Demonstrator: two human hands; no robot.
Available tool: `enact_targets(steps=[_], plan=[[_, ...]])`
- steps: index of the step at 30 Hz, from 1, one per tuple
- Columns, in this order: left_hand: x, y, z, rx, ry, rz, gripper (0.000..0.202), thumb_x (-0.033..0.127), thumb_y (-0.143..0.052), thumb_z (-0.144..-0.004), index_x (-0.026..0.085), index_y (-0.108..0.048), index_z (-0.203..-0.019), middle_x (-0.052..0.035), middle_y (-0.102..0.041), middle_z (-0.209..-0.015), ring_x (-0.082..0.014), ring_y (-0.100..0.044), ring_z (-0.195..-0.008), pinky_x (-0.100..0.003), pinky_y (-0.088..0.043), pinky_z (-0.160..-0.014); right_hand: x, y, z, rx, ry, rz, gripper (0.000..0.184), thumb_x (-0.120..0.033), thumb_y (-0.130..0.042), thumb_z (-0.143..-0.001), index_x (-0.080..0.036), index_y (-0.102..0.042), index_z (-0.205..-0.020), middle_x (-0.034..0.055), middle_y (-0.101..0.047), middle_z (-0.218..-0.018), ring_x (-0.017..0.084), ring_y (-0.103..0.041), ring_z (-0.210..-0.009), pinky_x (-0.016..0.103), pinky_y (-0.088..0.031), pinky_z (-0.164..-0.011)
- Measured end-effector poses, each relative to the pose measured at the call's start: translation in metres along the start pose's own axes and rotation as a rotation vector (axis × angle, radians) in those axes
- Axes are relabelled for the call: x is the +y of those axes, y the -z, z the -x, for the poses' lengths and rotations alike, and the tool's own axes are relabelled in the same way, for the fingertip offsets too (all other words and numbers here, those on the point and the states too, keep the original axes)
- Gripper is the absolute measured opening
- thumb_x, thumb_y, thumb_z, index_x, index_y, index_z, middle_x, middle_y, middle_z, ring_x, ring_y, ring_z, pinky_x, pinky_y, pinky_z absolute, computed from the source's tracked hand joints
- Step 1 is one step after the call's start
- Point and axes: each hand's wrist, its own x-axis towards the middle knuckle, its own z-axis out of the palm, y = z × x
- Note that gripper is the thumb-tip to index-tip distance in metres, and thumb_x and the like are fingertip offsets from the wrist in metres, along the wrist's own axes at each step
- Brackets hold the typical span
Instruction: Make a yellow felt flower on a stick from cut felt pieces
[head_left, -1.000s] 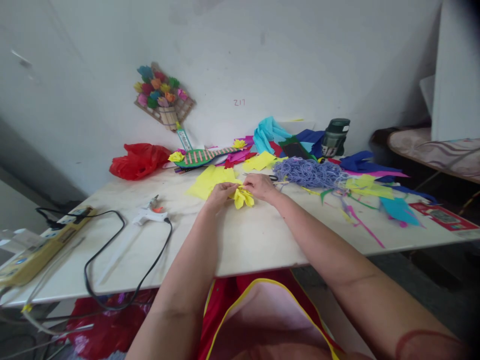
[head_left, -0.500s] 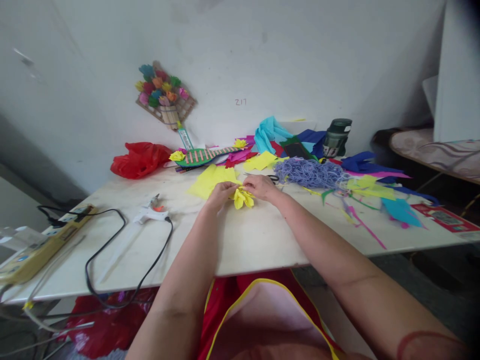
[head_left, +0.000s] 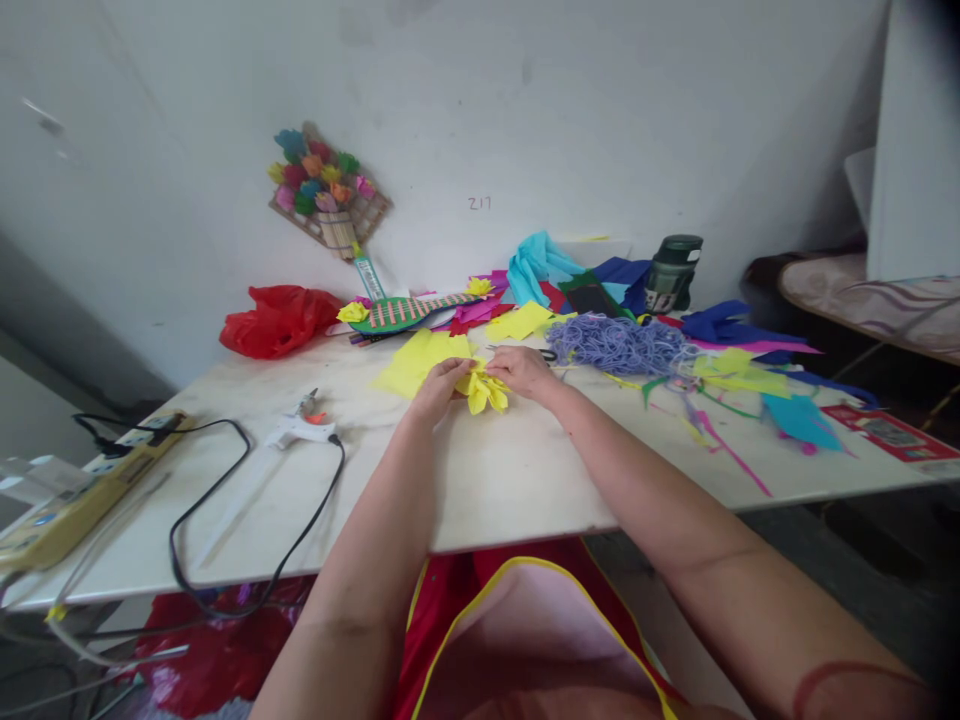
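Between my two hands, just above the white table (head_left: 510, 480), is a yellow paper flower (head_left: 486, 392) with its petals spread toward me. My left hand (head_left: 444, 385) pinches it from the left side. On the right, the fingers of my right hand (head_left: 523, 370) are closed on the flower's upper edge. Flat behind my left hand lies a sheet of yellow crepe paper (head_left: 420, 362). A pair of scissors (head_left: 549, 355) sits behind my right hand, which hides most of it.
A glue gun (head_left: 300, 430) and power strip (head_left: 97, 490) lie left, joined by black cable. Purple yarn (head_left: 619, 345), paper scraps (head_left: 802, 422) and a dark bottle (head_left: 675, 275) are right. At the back are a green decorated craft (head_left: 409, 312) and a red plastic bag (head_left: 277, 320).
My fingers have shifted slightly around the flower, and more of its yellow paper shows between my hands. Everything else on the table stays in place.
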Motion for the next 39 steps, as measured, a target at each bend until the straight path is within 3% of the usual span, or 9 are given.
enact_targets(steps=[17, 30, 36, 39], plan=[[0.004, 0.0, 0.004, -0.014, 0.027, 0.142, 0.037, 0.027, -0.085, -0.06, 0.014, -0.073, -0.093, -0.0042, -0.073, -0.077, -0.0173, -0.067, -0.067, -0.028, -0.051, -0.062, 0.002, -0.007, 0.0, 0.089, 0.006, 0.006, 0.021, -0.026, -0.064, -0.097, -0.022, -0.084, -0.093, 0.0075, -0.078, -0.099, 0.019, -0.067, -0.09, 0.029, -0.04, -0.07], [-0.002, 0.001, -0.004, 0.029, 0.104, 0.237, 0.011, 0.024, -0.072, -0.068, 0.015, -0.076, -0.074, -0.0086, -0.077, -0.075, -0.0219, -0.068, -0.069, -0.032, -0.053, -0.065, 0.004, -0.011, -0.001, 0.139, 0.053, -0.008, 0.02, -0.025, -0.065, -0.096, -0.023, -0.083, -0.089, 0.0063, -0.078, -0.097, 0.018, -0.066, -0.086, 0.028, -0.039, -0.067], [-0.004, 0.003, -0.011, 0.036, 0.161, 0.271, 0.012, 0.022, -0.067, -0.071, 0.016, -0.076, -0.076, -0.0113, -0.079, -0.079, -0.0305, -0.075, -0.088, -0.038, -0.056, -0.077, 0.002, -0.01, 0.0, 0.145, 0.063, -0.013, 0.021, -0.024, -0.064, -0.096, -0.023, -0.084, -0.09, 0.0064, -0.078, -0.097, 0.018, -0.066, -0.088, 0.028, -0.04, -0.068], [-0.003, 0.002, -0.01, 0.017, 0.172, 0.304, 0.017, 0.022, -0.061, -0.073, 0.015, -0.076, -0.076, -0.0121, -0.079, -0.079, -0.0304, -0.075, -0.087, -0.039, -0.056, -0.077, 0.003, -0.011, 0.0, 0.15, 0.073, -0.029, 0.021, -0.025, -0.064, -0.095, -0.023, -0.084, -0.09, 0.0061, -0.077, -0.096, 0.018, -0.065, -0.087, 0.028, -0.039, -0.068]])
